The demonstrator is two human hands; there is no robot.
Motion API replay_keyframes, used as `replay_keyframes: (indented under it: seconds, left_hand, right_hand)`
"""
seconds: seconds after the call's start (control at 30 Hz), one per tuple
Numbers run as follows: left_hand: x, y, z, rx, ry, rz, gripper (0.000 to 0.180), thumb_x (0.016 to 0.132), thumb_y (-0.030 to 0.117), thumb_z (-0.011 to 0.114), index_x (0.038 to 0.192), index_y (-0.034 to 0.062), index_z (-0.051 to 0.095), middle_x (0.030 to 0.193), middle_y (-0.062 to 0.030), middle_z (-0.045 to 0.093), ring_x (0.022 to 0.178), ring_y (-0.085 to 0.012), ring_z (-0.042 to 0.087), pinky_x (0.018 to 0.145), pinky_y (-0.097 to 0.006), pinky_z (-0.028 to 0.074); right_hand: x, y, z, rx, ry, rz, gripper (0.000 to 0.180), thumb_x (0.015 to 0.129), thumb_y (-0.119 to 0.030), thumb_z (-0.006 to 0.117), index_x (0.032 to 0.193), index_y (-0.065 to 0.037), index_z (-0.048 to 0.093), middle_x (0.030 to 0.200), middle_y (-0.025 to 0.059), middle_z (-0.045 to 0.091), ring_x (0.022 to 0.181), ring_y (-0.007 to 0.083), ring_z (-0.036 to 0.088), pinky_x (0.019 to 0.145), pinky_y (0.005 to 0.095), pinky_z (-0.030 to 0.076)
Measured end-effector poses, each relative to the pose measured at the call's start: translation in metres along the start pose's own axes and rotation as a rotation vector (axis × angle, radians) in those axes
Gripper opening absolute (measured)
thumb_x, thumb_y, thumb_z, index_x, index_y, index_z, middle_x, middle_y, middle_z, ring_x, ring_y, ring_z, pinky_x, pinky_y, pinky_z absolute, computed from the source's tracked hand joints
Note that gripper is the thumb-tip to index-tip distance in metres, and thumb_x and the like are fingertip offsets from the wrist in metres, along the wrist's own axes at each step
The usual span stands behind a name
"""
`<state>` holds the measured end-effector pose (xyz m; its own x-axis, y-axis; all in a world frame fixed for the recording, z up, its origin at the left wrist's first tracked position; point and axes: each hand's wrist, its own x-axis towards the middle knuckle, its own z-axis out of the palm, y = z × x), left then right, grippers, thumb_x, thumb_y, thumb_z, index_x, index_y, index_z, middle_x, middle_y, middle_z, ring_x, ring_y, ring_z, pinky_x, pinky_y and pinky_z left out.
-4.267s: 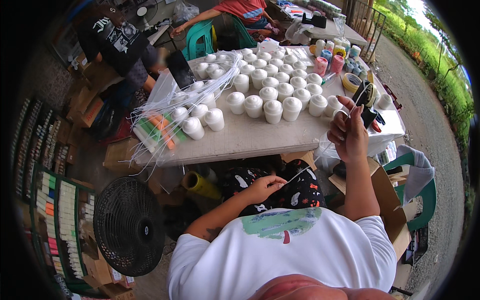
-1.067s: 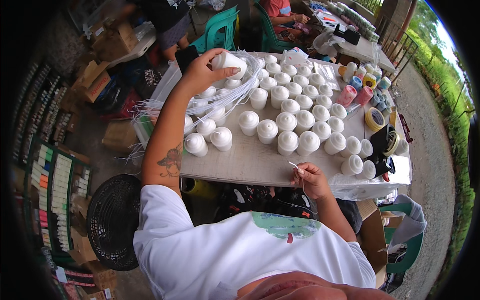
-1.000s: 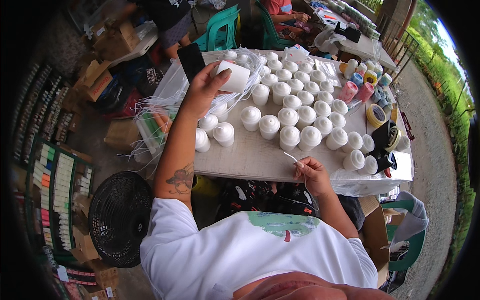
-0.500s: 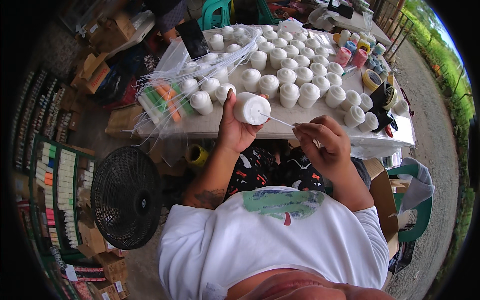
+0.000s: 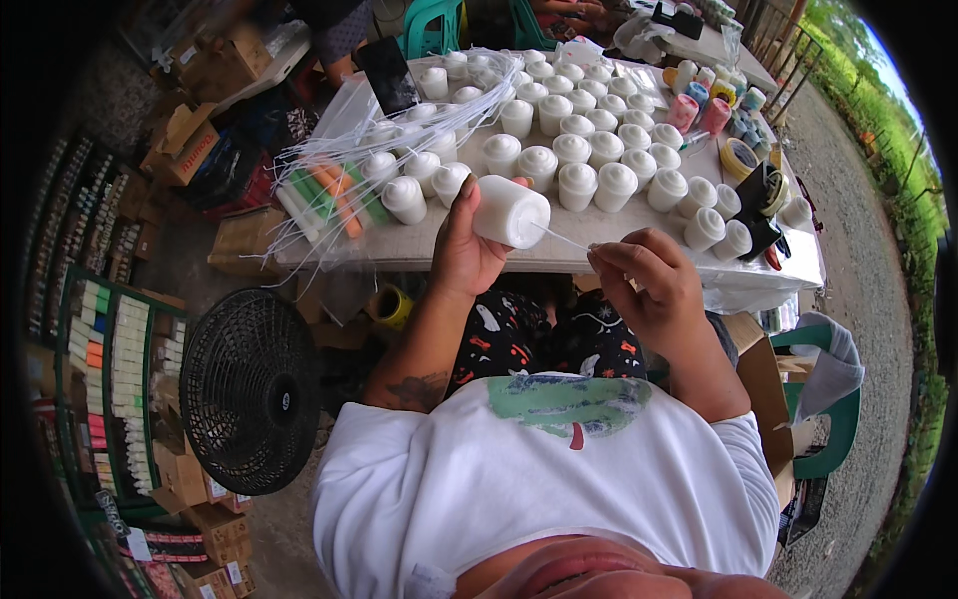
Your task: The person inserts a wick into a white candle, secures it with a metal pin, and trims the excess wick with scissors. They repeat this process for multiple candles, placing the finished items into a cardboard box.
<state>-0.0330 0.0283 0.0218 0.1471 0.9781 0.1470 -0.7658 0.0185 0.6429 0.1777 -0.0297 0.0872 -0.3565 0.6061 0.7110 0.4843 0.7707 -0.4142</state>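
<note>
My left hand [image 5: 463,250] is wrapped round a white cylindrical candle [image 5: 509,212], held tilted above the table's near edge with its flat end turned to the lower right. From that flat end runs a thin white wick [image 5: 562,237]. The wick's other end is pinched between the thumb and fingers of my right hand [image 5: 647,282], and it stretches fairly straight between the two hands. Behind them, several white candles with domed tops [image 5: 577,188] stand upright in rows on the table. A loose bundle of long white wicks [image 5: 329,150] lies across the candles at the left.
The table [image 5: 409,245] also bears green and orange candles [image 5: 337,195] at the left, coloured jars [image 5: 715,115] and a tape roll [image 5: 739,158] at the right. A black fan [image 5: 251,391] stands at my left, a cardboard box [image 5: 758,384] at my right. Another person's hands [image 5: 574,12] show at the far side.
The candle has shifted slightly right and turned, so its flat end shows less and more of its side is visible. My right hand keeps its pinch on the wick.
</note>
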Motion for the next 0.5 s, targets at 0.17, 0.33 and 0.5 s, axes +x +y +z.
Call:
replay_keyframes:
  seconds: [0.17, 0.33, 0.5]
  left_hand:
    - [-0.002, -0.004, 0.006, 0.061, -0.049, -0.02, 0.05, 0.092, 0.042, 0.051, 0.121, 0.0009, 0.05, 0.115, -0.0111, 0.059, 0.102, -0.0185, 0.06, 0.085, -0.031, 0.05]
    - [-0.002, -0.008, 0.015, 0.089, -0.065, -0.001, 0.05, 0.092, 0.041, 0.051, 0.121, 0.0007, 0.051, 0.112, -0.009, 0.059, 0.1, -0.018, 0.06, 0.079, -0.032, 0.052]
    - [0.001, -0.004, 0.018, 0.078, 0.051, -0.011, 0.049, 0.09, 0.041, 0.054, 0.12, 0.0024, 0.05, 0.109, -0.0085, 0.059, 0.097, -0.0187, 0.061, 0.073, -0.035, 0.055]
  right_hand:
    - [0.008, 0.004, 0.003, -0.027, -0.033, -0.017, 0.013, 0.075, -0.003, 0.069, 0.088, -0.005, 0.065, 0.072, 0.0067, 0.055, 0.062, 0.023, 0.056, 0.052, 0.0332, 0.045]
    - [0.007, 0.01, 0.016, 0.003, -0.033, 0.104, 0.016, 0.077, -0.005, 0.069, 0.092, -0.005, 0.065, 0.076, 0.0077, 0.057, 0.067, 0.0229, 0.059, 0.058, 0.0319, 0.048]
    - [-0.004, 0.018, 0.024, 0.504, 0.079, 0.422, 0.019, 0.078, 0.004, 0.065, 0.095, -0.004, 0.063, 0.086, 0.0081, 0.062, 0.076, 0.0185, 0.064, 0.067, 0.0282, 0.051]
